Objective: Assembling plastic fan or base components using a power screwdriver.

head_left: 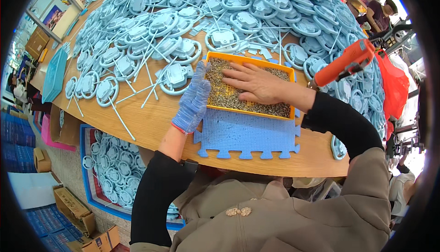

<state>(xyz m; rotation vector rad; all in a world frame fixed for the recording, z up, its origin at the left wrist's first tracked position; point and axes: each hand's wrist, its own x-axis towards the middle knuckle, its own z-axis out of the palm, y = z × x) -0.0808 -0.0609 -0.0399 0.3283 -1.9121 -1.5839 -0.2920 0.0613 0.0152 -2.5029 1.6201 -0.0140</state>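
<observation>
A yellow tray (250,112) full of small metal screws (224,97) sits on a blue foam mat (247,135) on the wooden table. My bare right hand (256,83) lies flat on the screws with its fingers stretched to the left. At the tray's left side, my left hand (195,97), in a blue knit glove, rests against the edge with its fingers extended and nothing visible in it. Above my right forearm hangs an orange power screwdriver (343,63), pointing down to the left. Light blue plastic ring-shaped parts (176,75) with thin stems lie around the tray.
A large heap of the same blue parts (247,20) covers the table's far side. Left of it stands a light blue basket (55,75). Below the table edge, a blue-rimmed crate (85,160) holds more parts. A red bag (396,87) hangs at right; people work farther off.
</observation>
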